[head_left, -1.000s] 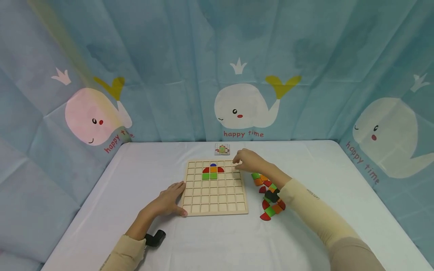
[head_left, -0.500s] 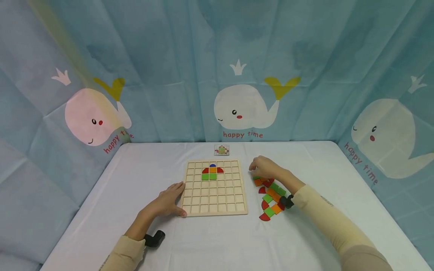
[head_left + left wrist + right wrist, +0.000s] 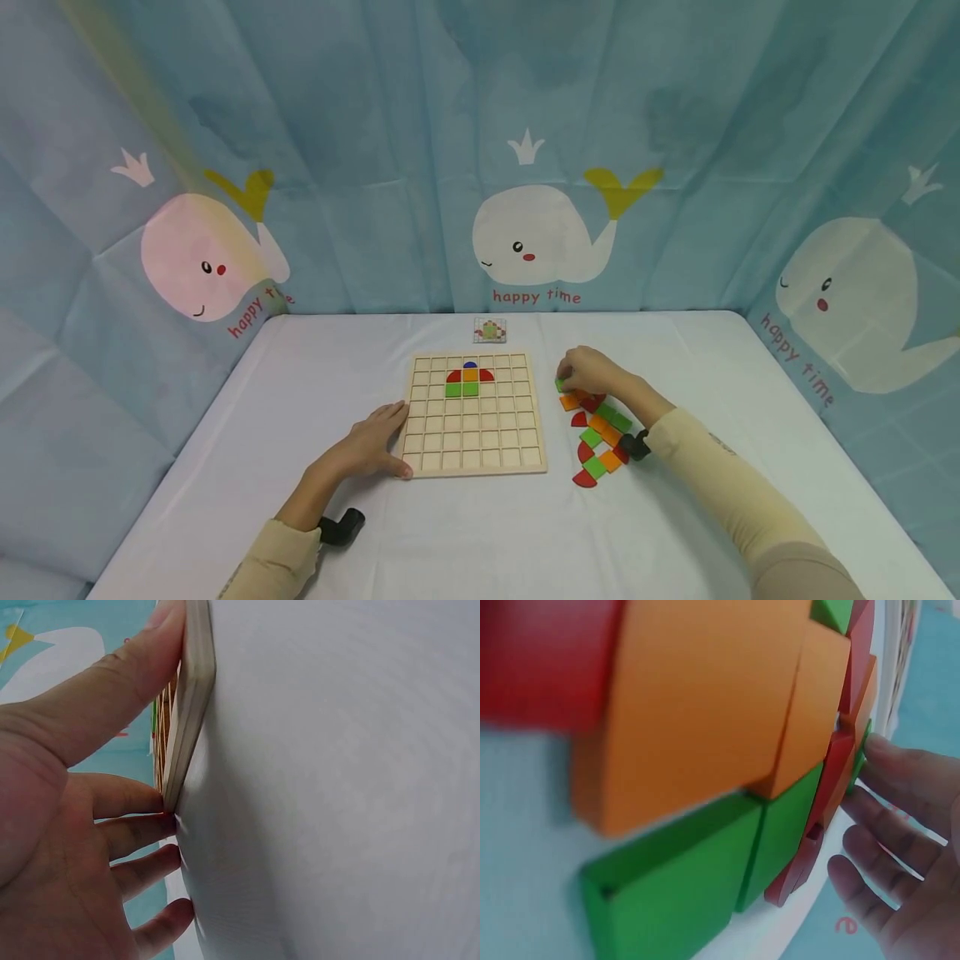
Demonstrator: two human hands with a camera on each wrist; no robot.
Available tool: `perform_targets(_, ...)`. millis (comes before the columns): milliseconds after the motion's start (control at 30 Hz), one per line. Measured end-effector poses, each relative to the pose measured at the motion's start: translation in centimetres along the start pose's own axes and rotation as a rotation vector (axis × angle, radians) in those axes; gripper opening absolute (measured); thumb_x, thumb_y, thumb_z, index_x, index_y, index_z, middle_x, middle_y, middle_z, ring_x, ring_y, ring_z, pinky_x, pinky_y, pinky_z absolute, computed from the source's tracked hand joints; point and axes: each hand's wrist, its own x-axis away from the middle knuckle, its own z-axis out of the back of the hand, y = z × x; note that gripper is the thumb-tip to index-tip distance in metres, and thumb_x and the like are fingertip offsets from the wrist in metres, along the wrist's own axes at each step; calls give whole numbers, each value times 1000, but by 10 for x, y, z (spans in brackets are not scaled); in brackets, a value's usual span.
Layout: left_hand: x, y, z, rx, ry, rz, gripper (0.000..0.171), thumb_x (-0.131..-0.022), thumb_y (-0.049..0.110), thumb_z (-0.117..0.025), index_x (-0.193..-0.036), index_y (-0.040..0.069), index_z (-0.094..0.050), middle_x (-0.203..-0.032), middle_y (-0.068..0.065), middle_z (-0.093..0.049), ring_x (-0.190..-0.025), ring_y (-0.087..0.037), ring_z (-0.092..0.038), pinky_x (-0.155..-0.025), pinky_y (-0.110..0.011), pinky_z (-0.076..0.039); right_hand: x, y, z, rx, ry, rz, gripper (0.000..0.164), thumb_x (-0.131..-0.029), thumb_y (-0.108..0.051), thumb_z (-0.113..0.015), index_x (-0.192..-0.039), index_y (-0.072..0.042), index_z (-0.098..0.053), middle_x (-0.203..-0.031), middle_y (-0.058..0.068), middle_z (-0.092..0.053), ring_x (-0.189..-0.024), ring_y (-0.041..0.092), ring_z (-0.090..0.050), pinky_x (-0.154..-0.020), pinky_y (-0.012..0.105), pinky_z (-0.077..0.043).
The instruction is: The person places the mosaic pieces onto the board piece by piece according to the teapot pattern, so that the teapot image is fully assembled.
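A pale wooden grid board (image 3: 472,433) lies flat on the table. Set in its upper cells are a blue half-round piece (image 3: 470,365), an orange square (image 3: 470,376), two red curved pieces and two green squares (image 3: 453,390). At the board's left side rests my left hand (image 3: 373,446), its fingers fairly straight; in the left wrist view the thumb (image 3: 112,686) touches the board's edge. My right hand (image 3: 591,371) is at the far end of the loose pieces. Between its thumb and index finger it pinches a green block (image 3: 861,757), partly hidden by the fingers.
Loose red, orange and green blocks (image 3: 592,437) form a pile right of the board. A small pattern card (image 3: 490,331) lies behind the board. Whale-printed curtains (image 3: 360,250) stand behind and beside the white table (image 3: 465,533).
My right hand has moved from over the board's upper right corner to the pile's far end, where it takes hold of a green block. The left hand stays at the board's edge.
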Motion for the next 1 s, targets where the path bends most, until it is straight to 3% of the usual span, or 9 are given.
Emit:
perform_targets(533,-1,0,1,-3,2,0,113,-65,39,-88,-151,-3,-28,-158,-25,-24,-146,-48,-20,-110,-71,-22,4,-1,3,73,8,16,23,-84,-15,-75,-106,-9,-76,-104,5,-70,-93,18,-60,-95,39,-54)
perform_targets(1000,1,1,2,22,-2,-7,114,-63,43,-88,-150,-4,-30,-158,-25,-26,-145,-48,-20,-111,-71,-19,3,0,2,59,21,1,26,-82,-19,-76,-106,-9,-74,-105,6,-69,-92,18,-58,-93,39,-55)
